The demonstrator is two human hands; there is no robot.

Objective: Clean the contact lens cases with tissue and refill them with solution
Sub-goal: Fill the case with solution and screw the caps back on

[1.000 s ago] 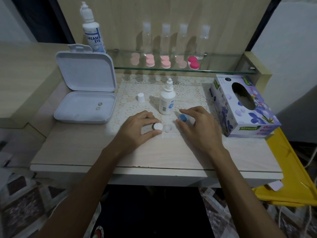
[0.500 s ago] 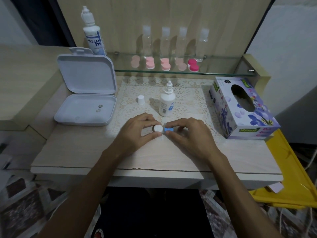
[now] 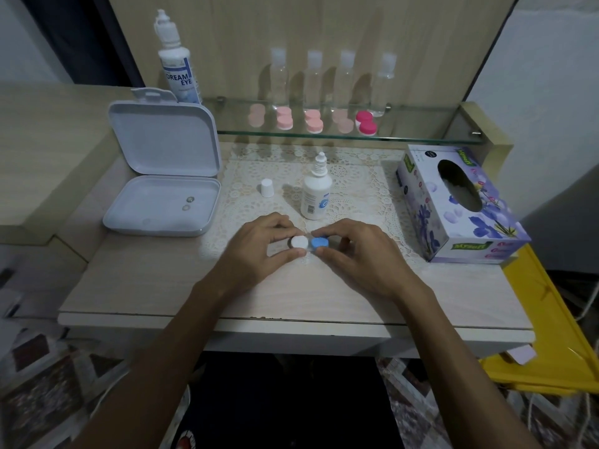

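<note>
A pale wooden table [image 3: 136, 286] carries a lace mat; on its right stands a purple floral tissue box [image 3: 460, 205], on its left an open white box [image 3: 162, 186]; a small white solution bottle [image 3: 316, 192] stands uncapped on the mat, its cap [image 3: 267, 187] apart to the left; just before the bottle lies the contact lens case [image 3: 309, 243], two round lids side by side; the left hand [image 3: 256, 251] pinches the white lid [image 3: 299, 242]; the right hand [image 3: 359, 254] pinches the blue lid [image 3: 320, 243].

Lens case [image 3: 308, 244] body mostly hidden under fingers of both hands; only its white and blue caps show. Two specks in open white box [image 3: 162, 205] too small to identify
</note>
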